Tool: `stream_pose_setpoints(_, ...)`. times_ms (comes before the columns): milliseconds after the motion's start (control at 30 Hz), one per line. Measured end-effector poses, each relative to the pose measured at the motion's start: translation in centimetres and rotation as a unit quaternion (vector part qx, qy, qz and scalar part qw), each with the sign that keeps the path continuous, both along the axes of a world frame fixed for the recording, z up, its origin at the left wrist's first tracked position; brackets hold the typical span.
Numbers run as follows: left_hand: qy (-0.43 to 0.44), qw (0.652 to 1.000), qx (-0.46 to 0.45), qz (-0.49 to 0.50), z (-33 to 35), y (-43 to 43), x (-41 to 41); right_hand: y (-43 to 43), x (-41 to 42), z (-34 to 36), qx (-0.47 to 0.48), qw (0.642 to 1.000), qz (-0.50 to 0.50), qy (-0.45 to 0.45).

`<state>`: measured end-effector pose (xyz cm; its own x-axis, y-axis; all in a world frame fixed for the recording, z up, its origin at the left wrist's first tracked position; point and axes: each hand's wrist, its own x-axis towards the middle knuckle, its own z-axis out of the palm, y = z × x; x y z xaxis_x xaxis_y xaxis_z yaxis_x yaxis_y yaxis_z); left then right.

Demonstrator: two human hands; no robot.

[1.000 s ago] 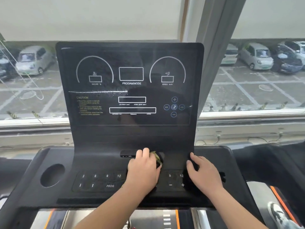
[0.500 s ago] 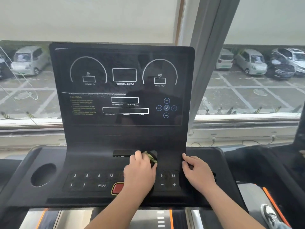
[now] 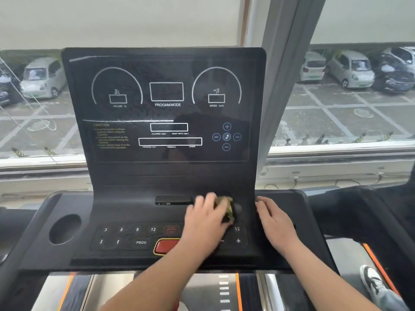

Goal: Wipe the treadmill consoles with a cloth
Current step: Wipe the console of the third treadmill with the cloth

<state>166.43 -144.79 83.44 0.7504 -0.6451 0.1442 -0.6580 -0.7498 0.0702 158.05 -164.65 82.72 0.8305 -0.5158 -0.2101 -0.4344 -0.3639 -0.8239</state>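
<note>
A black treadmill console with an upright display panel fills the middle of the head view. My left hand grips a crumpled olive-green cloth and presses it on the console's lower deck, just above the right-hand keypad. The hand is motion-blurred. Flat on the console's right side, beside the keypad, lies my right hand with its fingers spread.
A red stop button and number keys sit left of my left hand. A round cup holder is at the console's left. A window with parked cars lies behind; a neighbouring treadmill and a shoe are at right.
My left hand has slid the cloth a little right and up across the deck, uncovering the red stop button. My right hand has stayed in place on the console.
</note>
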Motion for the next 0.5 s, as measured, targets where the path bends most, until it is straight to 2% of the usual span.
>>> stream_pose_setpoints(67, 0.007, 0.998, -0.012, 0.068, -0.4, -1.0, -0.3, -0.1, 0.1, -0.3, 0.031, 0.999, -0.008, -0.01)
stream_pose_setpoints(133, 0.024, 0.996, -0.053, 0.073, -0.9, -2.3, -2.9, 0.0, 0.2, 0.0, 0.042, 0.999, 0.003, -0.018)
stream_pose_setpoints(233, 0.033, 0.995, -0.055, -0.078, -1.3, -2.8, -6.8, 0.2, 0.3, 0.5, 0.055, 0.998, -0.004, -0.022)
stream_pose_setpoints(300, 0.024, 0.989, -0.029, -0.142, -1.1, -2.8, -5.4, 0.0, 0.4, 0.3, 0.071, 0.997, -0.013, -0.02)
stream_pose_setpoints(367, 0.019, 0.994, -0.016, -0.103, -0.7, -3.0, -2.6, -0.3, 0.5, 0.1, 0.09, 0.996, -0.016, -0.02)
stream_pose_setpoints(433, 0.036, 0.999, -0.024, -0.016, -0.1, -3.4, -0.6, -0.4, 0.5, -0.3, 0.099, 0.995, -0.017, -0.011)
stream_pose_setpoints(500, 0.054, 0.998, -0.029, 0.028, -0.1, -4.0, -1.2, -0.2, 0.3, 0.0, 0.097, 0.995, -0.018, -0.009)
